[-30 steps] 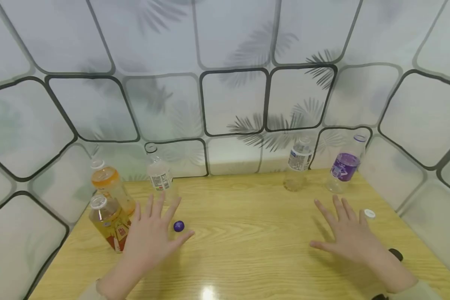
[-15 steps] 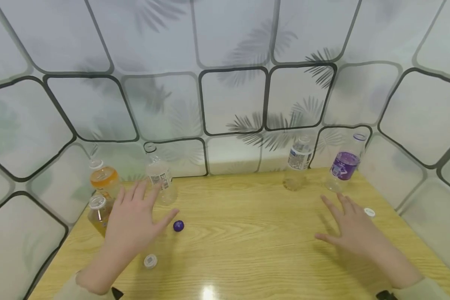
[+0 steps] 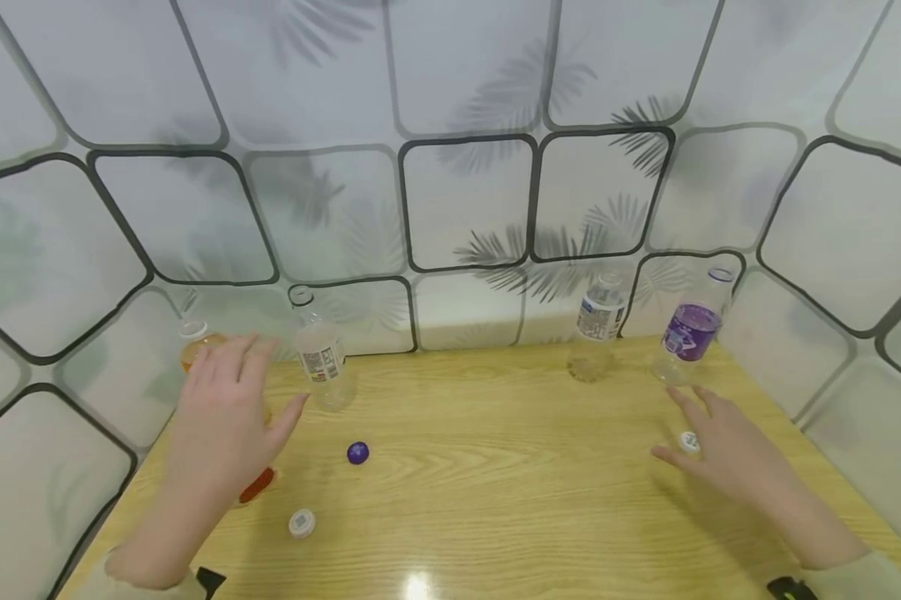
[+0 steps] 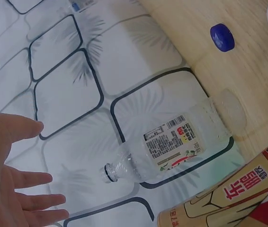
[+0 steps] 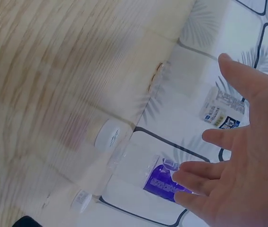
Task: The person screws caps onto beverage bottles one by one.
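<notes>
My left hand (image 3: 221, 417) hovers with extended fingers over the bottles at the left, largely hiding a bottle with a red-and-tan label (image 4: 238, 189). Behind it stands a bottle with an orange band (image 3: 195, 346), partly covered. An uncapped clear bottle (image 3: 322, 362) with a white label stands to its right. My right hand (image 3: 731, 450) is held above the table at the right, fingers extended, holding nothing. Between its thumb and fingers a white cap (image 3: 688, 442) shows. Beyond are a purple-labelled bottle (image 3: 692, 333) and a clear bottle with a white label (image 3: 598, 321).
A dark blue cap (image 3: 357, 452) and a white cap (image 3: 302, 523) lie on the wooden table (image 3: 488, 483) at left centre. The right wrist view shows another white cap (image 5: 81, 201) and part of a black object (image 5: 26, 222). Patterned walls (image 3: 465, 204) enclose the table.
My left hand has moved left, now covering the red-labelled bottle and uncovering a white cap. My right hand has shifted slightly right, uncovering one white cap and hiding another in the head view.
</notes>
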